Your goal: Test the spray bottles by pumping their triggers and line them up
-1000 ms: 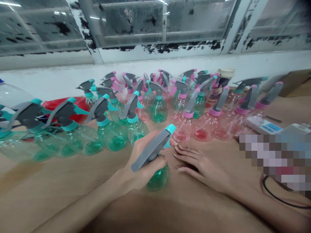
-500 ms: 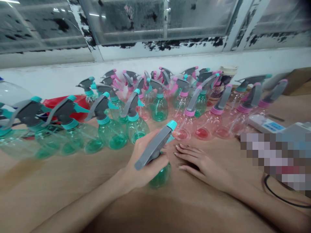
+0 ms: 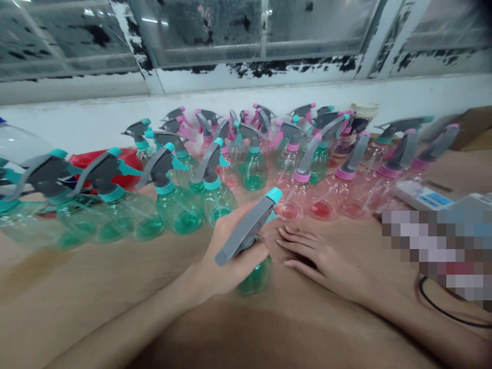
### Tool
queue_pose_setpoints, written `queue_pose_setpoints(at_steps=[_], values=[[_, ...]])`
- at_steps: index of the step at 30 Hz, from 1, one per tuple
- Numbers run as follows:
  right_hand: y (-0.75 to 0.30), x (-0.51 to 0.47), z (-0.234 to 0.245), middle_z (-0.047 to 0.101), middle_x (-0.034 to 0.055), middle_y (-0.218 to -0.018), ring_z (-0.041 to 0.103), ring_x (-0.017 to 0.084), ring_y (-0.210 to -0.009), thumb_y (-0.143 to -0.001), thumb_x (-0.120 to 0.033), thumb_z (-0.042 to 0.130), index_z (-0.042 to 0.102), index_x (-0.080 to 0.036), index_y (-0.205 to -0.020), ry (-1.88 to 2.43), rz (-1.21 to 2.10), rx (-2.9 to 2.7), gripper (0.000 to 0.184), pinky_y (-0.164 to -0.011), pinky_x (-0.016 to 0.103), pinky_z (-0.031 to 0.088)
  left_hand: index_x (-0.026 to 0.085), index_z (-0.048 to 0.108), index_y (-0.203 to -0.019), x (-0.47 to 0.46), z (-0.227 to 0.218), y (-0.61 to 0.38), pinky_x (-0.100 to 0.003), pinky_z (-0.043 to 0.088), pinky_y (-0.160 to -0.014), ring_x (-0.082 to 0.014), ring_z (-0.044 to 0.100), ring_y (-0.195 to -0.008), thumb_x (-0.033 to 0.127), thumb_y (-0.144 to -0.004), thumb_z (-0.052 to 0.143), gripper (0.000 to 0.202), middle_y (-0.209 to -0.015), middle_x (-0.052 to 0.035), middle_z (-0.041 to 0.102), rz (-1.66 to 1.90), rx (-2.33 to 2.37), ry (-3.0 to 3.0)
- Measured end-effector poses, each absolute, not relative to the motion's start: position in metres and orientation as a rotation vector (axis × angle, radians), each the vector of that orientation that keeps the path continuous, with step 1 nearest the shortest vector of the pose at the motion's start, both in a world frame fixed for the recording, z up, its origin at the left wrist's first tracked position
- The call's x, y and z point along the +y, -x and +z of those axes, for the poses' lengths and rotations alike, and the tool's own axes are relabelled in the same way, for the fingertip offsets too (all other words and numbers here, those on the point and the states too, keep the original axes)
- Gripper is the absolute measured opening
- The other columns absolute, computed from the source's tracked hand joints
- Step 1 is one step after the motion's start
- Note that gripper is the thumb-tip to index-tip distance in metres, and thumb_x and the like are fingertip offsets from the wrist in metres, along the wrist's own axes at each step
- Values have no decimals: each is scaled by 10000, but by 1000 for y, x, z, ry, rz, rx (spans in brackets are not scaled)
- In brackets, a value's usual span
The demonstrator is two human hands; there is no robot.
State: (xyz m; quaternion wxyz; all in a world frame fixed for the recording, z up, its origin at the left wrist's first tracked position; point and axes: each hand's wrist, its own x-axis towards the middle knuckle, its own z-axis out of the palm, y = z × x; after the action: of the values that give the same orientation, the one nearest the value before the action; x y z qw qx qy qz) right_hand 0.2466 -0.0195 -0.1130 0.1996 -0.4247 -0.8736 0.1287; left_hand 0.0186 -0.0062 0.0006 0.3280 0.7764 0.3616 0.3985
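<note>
My left hand [image 3: 230, 251] is wrapped round the neck of a green spray bottle [image 3: 255, 277] with a grey head and a turquoise nozzle. That bottle stands upright on the wooden table [image 3: 161, 302], its neck hidden by my fingers. To its right, my right hand [image 3: 317, 253] lies flat on the tabletop, fingers stretched out and holding nothing. Just beyond my hands, a row of green spray bottles [image 3: 179, 210] runs to the left. Pink spray bottles [image 3: 323, 195] line up on the right.
More spray bottles [image 3: 253, 169] in mixed colours crowd toward the wall. A red container [image 3: 130, 166] sits behind the green row. On the right are a white and grey device [image 3: 426, 195], a black cable [image 3: 442, 312] and a cardboard box [image 3: 471, 128]. A paper cup [image 3: 361, 115] stands at the back.
Almost nothing differs. Both hands and the held bottle keep their places, and the whole view has shifted only slightly.
</note>
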Motion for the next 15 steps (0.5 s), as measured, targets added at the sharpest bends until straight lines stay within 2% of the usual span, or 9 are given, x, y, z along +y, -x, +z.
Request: queue_pose_setpoints(at_steps=[7,10,15], values=[[-246,-20,-110,495,49,-1456,424,240,-1363,-963,-412,502,485,-260,-1402,1177,373,-2429,464,-1119,493,376,219,450,-715,-7,2,-17,-268,360,-519,-121,446,-558,217,-722,530,80,-651,48,437,994,959,-1999],[-246,-21,-109,503,47,-1449,432,246,-1358,-961,-406,508,489,-273,-1399,1178,385,-2417,458,-1111,498,385,217,517,-760,-7,0,-17,-269,395,-530,-128,472,-567,230,-730,534,37,-651,41,490,987,986,-1987],[-246,-21,-109,512,46,-1442,443,252,-1350,-957,-389,521,481,-293,-1403,1161,383,-2396,459,-1104,508,391,230,613,-864,-5,-2,-16,-293,459,-595,-161,528,-625,238,-723,525,167,-646,27,544,969,996,-2006]])
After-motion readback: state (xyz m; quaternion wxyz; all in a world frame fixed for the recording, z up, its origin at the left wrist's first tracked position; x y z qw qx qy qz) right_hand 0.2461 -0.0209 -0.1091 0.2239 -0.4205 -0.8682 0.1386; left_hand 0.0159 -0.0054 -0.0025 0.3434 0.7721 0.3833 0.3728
